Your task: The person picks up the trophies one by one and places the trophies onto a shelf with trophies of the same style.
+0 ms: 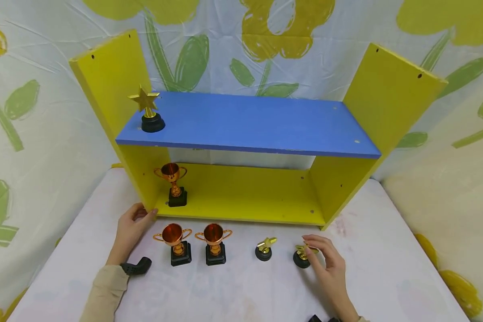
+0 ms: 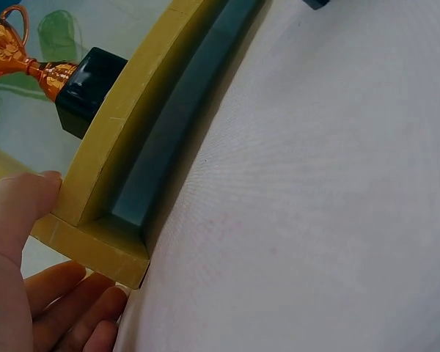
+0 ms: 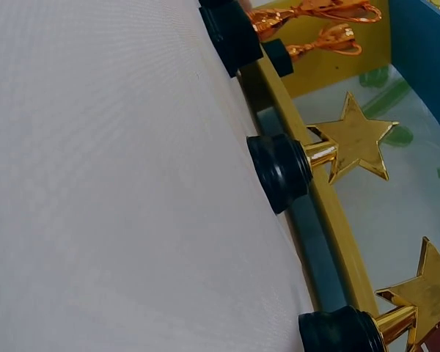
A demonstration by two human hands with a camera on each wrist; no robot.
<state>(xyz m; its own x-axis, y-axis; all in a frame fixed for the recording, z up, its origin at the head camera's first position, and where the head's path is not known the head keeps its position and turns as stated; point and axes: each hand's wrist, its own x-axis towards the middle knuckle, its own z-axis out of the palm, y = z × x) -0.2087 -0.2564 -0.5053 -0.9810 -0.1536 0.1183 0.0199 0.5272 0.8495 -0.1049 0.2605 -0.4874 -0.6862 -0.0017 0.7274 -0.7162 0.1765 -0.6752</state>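
Note:
My left hand (image 1: 133, 228) grips the lower left corner of a yellow and blue shelf (image 1: 241, 221); in the left wrist view its thumb (image 2: 22, 209) lies on one side of the yellow side board (image 2: 95, 253), the fingers on the other. My right hand (image 1: 326, 259) pinches the star of a gold star trophy (image 1: 302, 259) with a round black base, standing on the table. Left of it stands a second star trophy (image 1: 263, 251). Two copper-coloured cup trophies (image 1: 178, 246) (image 1: 215, 245) with black square bases stand before the shelf.
Another cup trophy (image 1: 176, 185) stands at the left of the lower yellow board, and a gold star trophy (image 1: 149, 112) at the left of the blue board (image 1: 245, 120). A white cloth (image 1: 233, 290) covers the table. Behind hangs a flower-patterned cloth (image 1: 225, 44).

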